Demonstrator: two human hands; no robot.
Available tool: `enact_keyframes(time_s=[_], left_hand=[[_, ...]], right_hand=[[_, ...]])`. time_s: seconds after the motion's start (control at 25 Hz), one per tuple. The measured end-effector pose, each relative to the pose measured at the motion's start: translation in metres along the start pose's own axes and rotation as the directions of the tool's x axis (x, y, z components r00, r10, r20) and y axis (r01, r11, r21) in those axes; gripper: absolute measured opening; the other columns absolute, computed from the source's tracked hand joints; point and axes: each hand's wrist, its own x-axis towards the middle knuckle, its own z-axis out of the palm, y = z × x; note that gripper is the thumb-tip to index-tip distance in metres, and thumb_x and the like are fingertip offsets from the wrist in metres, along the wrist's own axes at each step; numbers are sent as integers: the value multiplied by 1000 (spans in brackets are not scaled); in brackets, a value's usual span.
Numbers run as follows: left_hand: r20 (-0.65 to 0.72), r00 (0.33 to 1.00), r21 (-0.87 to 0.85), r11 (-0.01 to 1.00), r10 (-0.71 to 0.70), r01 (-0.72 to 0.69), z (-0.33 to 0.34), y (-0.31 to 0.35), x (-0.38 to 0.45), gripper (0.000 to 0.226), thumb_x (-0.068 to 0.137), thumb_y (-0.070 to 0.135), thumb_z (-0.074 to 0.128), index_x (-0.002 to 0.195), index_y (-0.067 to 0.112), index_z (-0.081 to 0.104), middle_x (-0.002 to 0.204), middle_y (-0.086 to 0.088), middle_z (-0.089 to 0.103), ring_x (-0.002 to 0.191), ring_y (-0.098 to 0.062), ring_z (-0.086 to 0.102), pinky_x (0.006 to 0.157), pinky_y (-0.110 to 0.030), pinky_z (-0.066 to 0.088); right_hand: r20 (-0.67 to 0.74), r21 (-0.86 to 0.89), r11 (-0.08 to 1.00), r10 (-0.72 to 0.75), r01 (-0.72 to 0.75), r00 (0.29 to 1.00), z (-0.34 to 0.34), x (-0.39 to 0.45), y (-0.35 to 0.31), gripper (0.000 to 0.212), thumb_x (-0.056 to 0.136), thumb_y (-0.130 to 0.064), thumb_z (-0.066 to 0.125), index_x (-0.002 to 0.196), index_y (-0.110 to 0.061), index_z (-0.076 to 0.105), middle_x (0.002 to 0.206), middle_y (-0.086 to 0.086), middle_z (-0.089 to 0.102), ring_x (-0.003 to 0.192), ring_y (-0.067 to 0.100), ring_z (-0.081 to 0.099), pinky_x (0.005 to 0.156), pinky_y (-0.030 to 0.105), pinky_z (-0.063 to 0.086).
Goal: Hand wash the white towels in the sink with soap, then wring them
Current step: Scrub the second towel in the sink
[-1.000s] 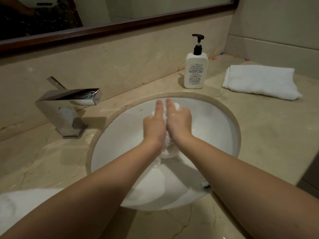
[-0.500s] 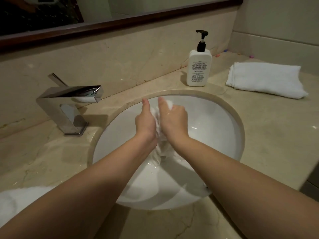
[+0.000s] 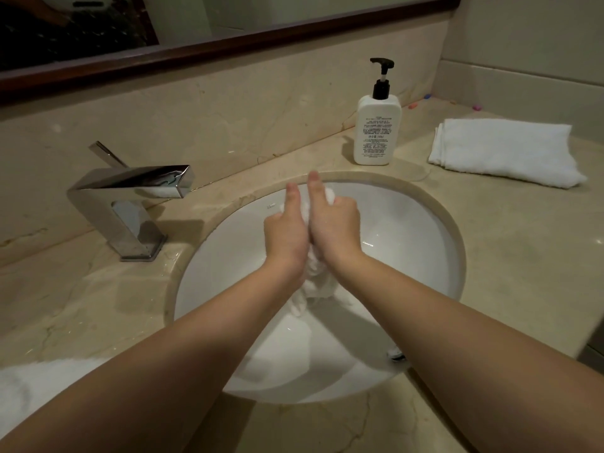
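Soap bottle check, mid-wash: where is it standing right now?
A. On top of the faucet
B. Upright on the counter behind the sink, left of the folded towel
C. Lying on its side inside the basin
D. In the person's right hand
B: the soap bottle stands upright on the counter just behind the sink, with the folded towel to its right; both hands are busy with the wet towel.

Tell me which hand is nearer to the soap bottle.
Right. The right hand grips the wet towel over the sink, just below the soap bottle. The left hand presses against it on the side away from the bottle.
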Motion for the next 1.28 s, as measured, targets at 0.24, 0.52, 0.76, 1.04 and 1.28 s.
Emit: enact_keyframes(time_s=[0.24,0.52,0.76,1.04,1.28], left_hand=[[44,995,-63,993,-94,97,3,-7,3,59,98,64,48,86,11,73,83,-7,77,78,-25,75,75,-37,59],[37,986,-143,976,-164,167,2,-16,11,57,97,64,51,86,11,72,75,-6,75,74,-25,74,69,-34,59],[71,973,-197,954,-218,228,-1,-17,16,59,92,69,53,85,15,75,82,-8,77,81,-24,76,73,-33,58],[107,960,-220,935,-260,278,2,-21,13,63,94,68,51,88,10,75,79,-11,75,76,-25,75,72,-33,58],[105,958,-254,925,-265,284,0,-17,13,59,95,67,51,96,11,70,72,-5,72,70,-19,73,65,-27,55]], right_hand=[[-32,-25,1000,8,-9,999,-2,11,8,55,99,-46,58,53,-17,47,50,-2,51,52,19,49,59,32,39],[-55,-44,999,25,-28,998,1,12,12,55,98,-48,57,53,-17,48,58,6,59,62,27,59,67,42,51],[19,-126,991,-45,47,999,0,5,12,58,99,-52,53,54,-16,48,57,6,56,58,27,56,59,34,41],[4,-198,980,-9,10,1000,0,4,18,61,97,-59,50,64,-9,60,72,13,69,72,33,65,66,39,51],[98,-219,971,-79,99,992,2,-1,19,56,99,-53,51,58,-16,54,63,7,62,66,27,62,59,35,43]])
